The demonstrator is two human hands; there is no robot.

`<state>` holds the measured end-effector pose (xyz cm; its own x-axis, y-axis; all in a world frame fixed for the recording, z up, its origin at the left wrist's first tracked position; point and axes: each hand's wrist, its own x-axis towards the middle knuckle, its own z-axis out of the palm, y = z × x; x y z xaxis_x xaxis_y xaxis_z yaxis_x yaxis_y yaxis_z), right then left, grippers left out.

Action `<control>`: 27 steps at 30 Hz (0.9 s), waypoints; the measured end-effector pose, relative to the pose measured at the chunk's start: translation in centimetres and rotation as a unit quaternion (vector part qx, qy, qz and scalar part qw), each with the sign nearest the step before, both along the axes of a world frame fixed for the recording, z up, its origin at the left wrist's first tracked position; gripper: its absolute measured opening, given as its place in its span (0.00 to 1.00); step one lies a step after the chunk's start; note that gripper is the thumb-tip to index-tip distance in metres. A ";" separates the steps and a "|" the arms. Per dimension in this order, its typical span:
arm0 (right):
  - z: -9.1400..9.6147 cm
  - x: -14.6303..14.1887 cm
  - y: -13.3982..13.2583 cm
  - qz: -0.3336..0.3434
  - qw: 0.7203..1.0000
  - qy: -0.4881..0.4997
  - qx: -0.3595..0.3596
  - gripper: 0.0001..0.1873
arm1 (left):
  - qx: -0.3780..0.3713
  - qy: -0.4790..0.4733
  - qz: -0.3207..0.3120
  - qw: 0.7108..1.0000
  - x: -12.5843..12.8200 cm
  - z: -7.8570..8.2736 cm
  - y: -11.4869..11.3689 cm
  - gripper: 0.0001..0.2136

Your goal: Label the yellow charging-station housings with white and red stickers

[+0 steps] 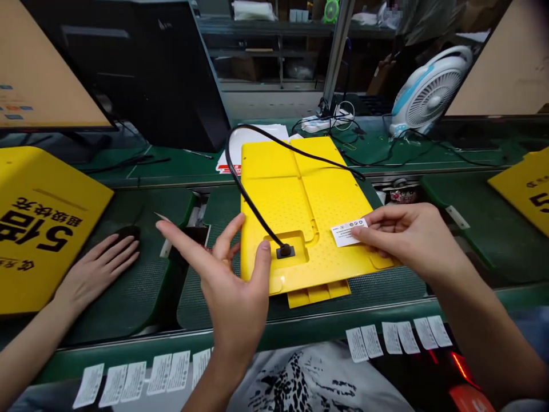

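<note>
A yellow plastic panel (274, 189), tilted, lies back side up in front of me, with a black cable (253, 200) plugged into its recessed socket. My left hand (235, 286) holds the panel's near left edge, thumb on the face and some fingers behind it; the index finger sticks out to the left. A thin pale sliver (162, 217) shows at that fingertip; I cannot tell what it is. Between thumb and fingers, my right hand (398, 232) pinches a white printed label (345, 233) at the panel's lower right. Whether the label touches the panel is unclear.
Several white labels (169, 372) hang along the bench's front edge. At left, another person's hand (103, 266) rests over a dark mouse beside a yellow panel (38, 229). Behind stand a black monitor back (141, 68), a fan (433, 91) and tangled cables. More yellow panels (525, 186) are at right.
</note>
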<state>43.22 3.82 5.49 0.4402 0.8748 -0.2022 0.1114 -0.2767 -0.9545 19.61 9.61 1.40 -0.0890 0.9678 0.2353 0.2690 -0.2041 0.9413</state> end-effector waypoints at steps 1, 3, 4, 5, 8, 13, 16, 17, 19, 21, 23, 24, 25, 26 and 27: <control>-0.2 0.1 -0.1 -0.006 1.000 -0.003 0.010 0.17 | 0.000 0.000 0.007 1.000 0.2 0.0 -0.1 0.59; -0.6 0.1 -0.3 -0.012 1.000 -0.010 0.026 0.15 | -0.003 -0.005 0.012 1.000 0.4 0.0 -0.1 0.60; -0.7 0.1 -0.4 -0.012 0.999 -0.013 0.029 0.14 | -0.004 -0.009 0.011 1.000 0.4 0.0 0.0 0.60; -0.7 0.1 -0.5 -0.013 0.999 -0.017 0.030 0.13 | -0.005 -0.011 0.007 1.000 0.4 0.0 0.0 0.60; -0.6 -0.2 -0.7 -0.022 0.999 -0.024 0.022 0.12 | -0.006 -0.013 -0.007 1.000 0.2 -0.1 0.1 0.60; -0.5 -0.3 -0.8 -0.028 0.999 -0.020 0.024 0.11 | 0.006 0.006 -0.010 1.000 0.0 -0.3 0.1 0.61; -0.7 -0.3 -0.7 -0.029 0.998 -0.027 0.044 0.11 | 0.005 0.014 -0.005 1.000 0.0 -0.2 0.1 0.61; -0.7 -0.3 -0.7 -0.030 0.998 -0.027 0.051 0.11 | 0.005 0.015 -0.004 1.000 0.0 -0.1 0.1 0.61; -0.8 -0.4 -0.7 -0.030 0.998 -0.025 0.058 0.10 | 0.008 0.015 -0.003 1.000 0.0 -0.1 0.1 0.61; -0.7 -0.5 -0.6 -0.028 0.997 -0.032 0.063 0.10 | 0.009 0.015 -0.005 1.000 0.0 -0.1 0.1 0.61; -0.6 -0.6 -0.6 -0.023 0.997 -0.044 0.065 0.09 | 0.012 0.016 -0.007 1.000 0.0 -0.2 0.1 0.60; -0.6 -0.6 -0.6 -0.022 0.996 -0.047 0.066 0.08 | 0.014 0.017 -0.008 1.000 -0.1 -0.3 0.1 0.60; -0.6 -0.6 -0.6 -0.020 0.996 -0.049 0.067 0.08 | 0.017 0.019 -0.010 1.000 -0.1 -0.3 0.1 0.60; -0.6 -0.6 -0.6 -0.019 0.996 -0.050 0.067 0.08 | 0.019 0.021 -0.012 1.000 -0.1 -0.4 0.1 0.60; -0.6 -0.6 -0.7 -0.019 0.996 -0.051 0.068 0.08 | 0.020 0.021 -0.014 0.999 -0.1 -0.4 0.1 0.59</control>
